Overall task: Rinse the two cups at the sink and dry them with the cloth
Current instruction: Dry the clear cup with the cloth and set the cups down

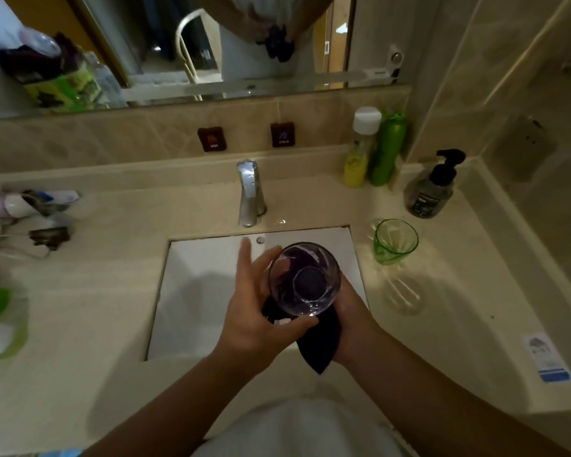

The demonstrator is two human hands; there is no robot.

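Clear glass: the clear cup (304,279) sits over the sink (211,258), mouth up toward the camera, between the two hands.
Left hand: the left hand (257,311) holds the clear cup from its left side; the thumb curls round the near rim, and the fingers (246,258) reach up along the far left side, nearly straight.
Right hand: the right hand (350,311) is mostly hidden behind the cup and the cloth, so its fingers do not show; it seems to press the cloth against the cup's right side and underside, but whether they are clenched round it I cannot tell.
Dark cloth: the cloth (320,344) hangs below the left thumb, bunched under the cup, with a point trailing down toward the wrists (its dark colour also shows through the glass base).
Green cup: the green cup (394,240) stands upright on the counter (96,291), well to the right of the right hand and apart from both hands.
Tap: the tap (250,192) rises beyond the left fingertips, behind the basin's far edge.
Bottles: a pump bottle (432,189) stands beyond the green cup; a yellow bottle (360,150) and a green bottle (388,150) stand touching against the back wall.
Left of the fingers: blurred items lie on the far left counter, too smeared to name.
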